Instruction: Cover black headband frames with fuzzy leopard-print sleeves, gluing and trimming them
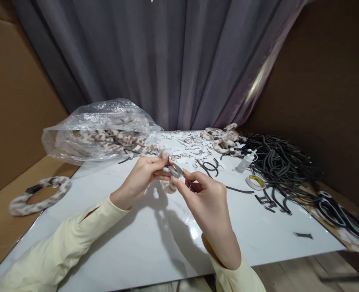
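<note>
My left hand (146, 172) pinches a spotted plush strip (168, 187) in front of me, just above the white tabletop. Part of the strip hangs below the fingers, and a dark end shows near the thumb. My right hand (205, 192) is closed around a small grey metal tool (178, 169) with a flat, pointed blade; its exact kind is hard to tell. The tool's tip lies against or close to the strip at my left fingertips. Fingers hide much of where the two meet.
A clear plastic bag (106, 117) of plush pieces stands at back left. A plush ring (56, 196) lies left. Plush rings (225, 140), black cords (276, 162), a small bottle (245, 161), a tape roll (256, 182) and scissors (343, 215) sit right. Scraps (191, 148) litter the back.
</note>
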Motion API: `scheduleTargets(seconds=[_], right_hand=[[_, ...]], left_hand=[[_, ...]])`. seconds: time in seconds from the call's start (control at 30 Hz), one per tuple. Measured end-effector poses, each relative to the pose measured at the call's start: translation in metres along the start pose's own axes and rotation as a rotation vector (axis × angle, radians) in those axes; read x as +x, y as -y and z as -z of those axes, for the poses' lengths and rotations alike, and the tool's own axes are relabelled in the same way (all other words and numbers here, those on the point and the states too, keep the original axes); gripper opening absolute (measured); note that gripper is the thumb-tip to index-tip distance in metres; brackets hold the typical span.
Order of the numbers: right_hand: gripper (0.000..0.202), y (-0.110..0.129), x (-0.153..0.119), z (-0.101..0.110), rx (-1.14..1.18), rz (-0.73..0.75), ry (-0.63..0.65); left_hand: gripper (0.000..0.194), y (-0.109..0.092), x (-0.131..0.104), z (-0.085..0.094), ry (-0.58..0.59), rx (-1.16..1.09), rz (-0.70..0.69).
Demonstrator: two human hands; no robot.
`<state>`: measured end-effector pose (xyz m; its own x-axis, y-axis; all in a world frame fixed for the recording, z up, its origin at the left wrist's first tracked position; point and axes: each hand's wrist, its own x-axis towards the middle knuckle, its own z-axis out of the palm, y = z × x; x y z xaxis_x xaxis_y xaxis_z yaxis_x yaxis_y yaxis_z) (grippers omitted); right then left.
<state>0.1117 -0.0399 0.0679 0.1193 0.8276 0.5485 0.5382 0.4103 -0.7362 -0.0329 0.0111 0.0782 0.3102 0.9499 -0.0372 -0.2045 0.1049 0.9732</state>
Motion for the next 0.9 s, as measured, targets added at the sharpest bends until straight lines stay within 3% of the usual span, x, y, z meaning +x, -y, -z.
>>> scheduleTargets(seconds=[0.57, 0.9], right_hand=[[0.017, 0.003, -0.001, 0.002, -0.144, 0.124, -0.012], [0.017, -0.005, -0.007, -0.022, -0.293, 0.173, -0.093]], left_hand=[[0.033, 0.002, -0.002, -0.002, -0.025, -0.008, 0.054], [0.032, 0.025, 0.004, -0.005, -0.078, -0.062, 0.09]])
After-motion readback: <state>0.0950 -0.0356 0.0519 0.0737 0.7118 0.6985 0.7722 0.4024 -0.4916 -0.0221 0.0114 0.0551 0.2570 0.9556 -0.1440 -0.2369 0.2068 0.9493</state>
